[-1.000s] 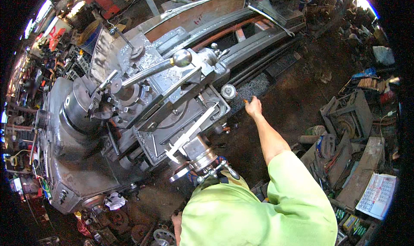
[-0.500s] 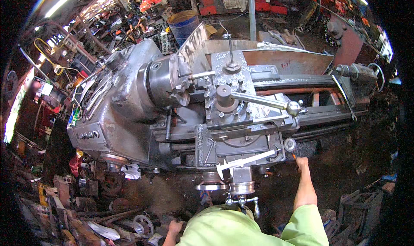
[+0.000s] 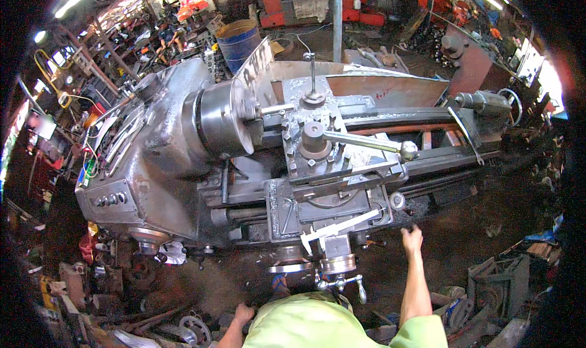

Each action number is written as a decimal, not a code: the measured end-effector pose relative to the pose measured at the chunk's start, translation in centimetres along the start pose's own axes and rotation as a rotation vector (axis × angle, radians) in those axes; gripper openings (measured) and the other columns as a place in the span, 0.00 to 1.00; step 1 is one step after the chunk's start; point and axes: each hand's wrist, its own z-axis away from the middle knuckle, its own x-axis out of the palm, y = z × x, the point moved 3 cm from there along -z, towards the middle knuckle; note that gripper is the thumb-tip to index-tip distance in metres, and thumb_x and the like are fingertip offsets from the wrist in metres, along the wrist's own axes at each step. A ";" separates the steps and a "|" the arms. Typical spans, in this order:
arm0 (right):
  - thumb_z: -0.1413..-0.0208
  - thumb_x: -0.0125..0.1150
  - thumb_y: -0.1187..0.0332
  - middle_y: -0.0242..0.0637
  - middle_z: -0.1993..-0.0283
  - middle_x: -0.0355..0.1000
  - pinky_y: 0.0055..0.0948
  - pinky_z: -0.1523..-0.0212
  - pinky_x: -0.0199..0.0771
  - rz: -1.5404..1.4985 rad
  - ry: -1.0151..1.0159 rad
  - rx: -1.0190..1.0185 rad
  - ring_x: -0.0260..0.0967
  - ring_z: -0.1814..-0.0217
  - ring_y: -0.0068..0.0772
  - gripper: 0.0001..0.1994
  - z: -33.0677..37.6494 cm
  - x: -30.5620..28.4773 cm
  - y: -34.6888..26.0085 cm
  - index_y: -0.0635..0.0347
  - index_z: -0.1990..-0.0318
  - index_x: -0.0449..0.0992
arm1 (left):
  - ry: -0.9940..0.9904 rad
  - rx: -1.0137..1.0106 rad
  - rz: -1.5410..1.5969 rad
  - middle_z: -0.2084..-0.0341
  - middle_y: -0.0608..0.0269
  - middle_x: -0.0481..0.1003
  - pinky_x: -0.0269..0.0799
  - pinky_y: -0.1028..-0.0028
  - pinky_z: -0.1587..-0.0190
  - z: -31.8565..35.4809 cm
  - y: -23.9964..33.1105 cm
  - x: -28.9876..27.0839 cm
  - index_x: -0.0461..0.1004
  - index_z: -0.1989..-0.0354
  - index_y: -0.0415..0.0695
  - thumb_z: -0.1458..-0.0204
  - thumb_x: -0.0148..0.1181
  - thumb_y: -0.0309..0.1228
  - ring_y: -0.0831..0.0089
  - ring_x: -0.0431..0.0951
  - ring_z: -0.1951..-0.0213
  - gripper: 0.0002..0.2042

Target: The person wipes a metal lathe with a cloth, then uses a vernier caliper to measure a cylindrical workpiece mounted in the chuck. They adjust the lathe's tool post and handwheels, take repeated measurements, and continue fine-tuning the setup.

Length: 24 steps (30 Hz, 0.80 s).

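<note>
My right hand [image 3: 412, 240] is held out at the lathe's front right, fingers curled beside a small dark tip; whether it grips this is unclear. Just beyond it are a small round dial [image 3: 397, 201] and a dark knob. My left hand [image 3: 245, 313] hangs low by my side, its fingers curled, with nothing seen in it. A metal bar [image 3: 278, 109] sticks out of the chuck [image 3: 224, 119], whose jaws look smeared as if spinning, toward the tool post [image 3: 314, 137]. A caliper [image 3: 339, 228] lies across the cross slide above the ball-handled crank [image 3: 339, 282].
Long tools [image 3: 129, 134] lie on the headstock [image 3: 165, 146]. A wrench [image 3: 467, 137] rests across the bed near the tailstock [image 3: 488, 102]. A blue drum [image 3: 238, 46] stands behind the lathe. Scrap metal and a spoked wheel [image 3: 194, 330] lie low at left; a metal frame [image 3: 499, 284] stands at right.
The chuck's jaws were distinct and now blur into a smooth round shape. My right hand has drawn back a little from the lathe's front, where an orange piece showed at its fingers. The view has shifted.
</note>
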 end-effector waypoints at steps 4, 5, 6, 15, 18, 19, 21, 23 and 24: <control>0.49 0.63 0.70 0.41 0.65 0.78 0.28 0.63 0.73 -0.237 -0.303 0.119 0.74 0.68 0.26 0.18 11.0 -1.6 -3.8 0.70 0.52 0.78 | -0.207 0.174 -0.423 0.55 0.43 0.77 0.72 0.57 0.48 -4.4 0.2 0.5 0.79 0.55 0.41 0.46 0.55 0.41 0.49 0.77 0.51 0.18; 0.49 0.62 0.71 0.38 0.66 0.78 0.27 0.64 0.72 -0.217 -0.375 0.091 0.73 0.69 0.23 0.17 13.3 -1.8 -5.2 0.70 0.52 0.78 | -0.203 0.132 -0.271 0.55 0.43 0.77 0.72 0.57 0.48 -5.7 0.6 0.4 0.79 0.55 0.41 0.47 0.55 0.42 0.50 0.77 0.51 0.19; 0.48 0.62 0.72 0.39 0.66 0.78 0.27 0.64 0.72 -0.274 -0.428 0.077 0.74 0.68 0.24 0.16 15.2 -2.0 -6.4 0.71 0.52 0.78 | -0.215 0.083 -0.183 0.55 0.44 0.78 0.72 0.57 0.47 -6.7 0.8 0.2 0.79 0.55 0.41 0.47 0.56 0.43 0.50 0.77 0.50 0.19; 0.48 0.63 0.60 0.43 0.72 0.76 0.37 0.64 0.72 -0.103 -0.264 0.137 0.73 0.71 0.35 0.17 16.2 -3.0 -4.4 0.66 0.58 0.79 | -0.205 0.204 -0.022 0.74 0.53 0.81 0.74 0.63 0.64 -11.7 2.5 -0.5 0.79 0.64 0.33 0.53 0.61 0.33 0.60 0.81 0.71 0.14; 0.48 0.66 0.66 0.40 0.67 0.77 0.30 0.69 0.72 -0.167 -0.062 0.182 0.72 0.71 0.26 0.24 11.3 -2.6 -2.9 0.67 0.44 0.73 | -0.089 0.245 0.096 0.76 0.54 0.80 0.73 0.64 0.67 -11.9 1.0 -1.2 0.79 0.68 0.33 0.50 0.61 0.35 0.62 0.80 0.74 0.14; 0.48 0.66 0.66 0.42 0.64 0.78 0.31 0.66 0.74 -0.121 -0.019 0.164 0.74 0.70 0.27 0.25 9.5 -2.5 -2.7 0.67 0.43 0.72 | -0.122 0.290 0.035 0.76 0.54 0.80 0.73 0.63 0.67 -11.7 0.1 -1.5 0.79 0.69 0.33 0.49 0.61 0.35 0.61 0.80 0.74 0.13; 0.48 0.66 0.60 0.45 0.57 0.79 0.34 0.59 0.76 -0.053 -0.037 0.111 0.77 0.62 0.36 0.29 5.2 -2.2 -2.5 0.66 0.41 0.70 | -0.058 0.159 -0.021 0.75 0.49 0.80 0.74 0.60 0.66 -11.5 -2.3 -1.7 0.80 0.70 0.35 0.49 0.61 0.40 0.57 0.81 0.71 0.16; 0.48 0.62 0.48 0.53 0.49 0.75 0.40 0.47 0.71 0.110 -0.060 0.083 0.75 0.48 0.45 0.36 1.8 -2.3 -1.9 0.64 0.37 0.66 | -0.091 0.268 -0.426 0.72 0.42 0.80 0.75 0.58 0.61 -10.6 -4.5 -1.2 0.80 0.67 0.36 0.49 0.58 0.45 0.49 0.82 0.65 0.20; 0.48 0.62 0.48 0.52 0.42 0.71 0.43 0.42 0.68 0.056 -0.074 -0.003 0.69 0.41 0.53 0.33 0.1 -1.7 -1.7 0.61 0.40 0.69 | -0.011 -0.076 -0.093 0.67 0.40 0.80 0.75 0.58 0.57 -9.8 -6.5 -0.6 0.80 0.66 0.36 0.49 0.56 0.45 0.45 0.80 0.61 0.21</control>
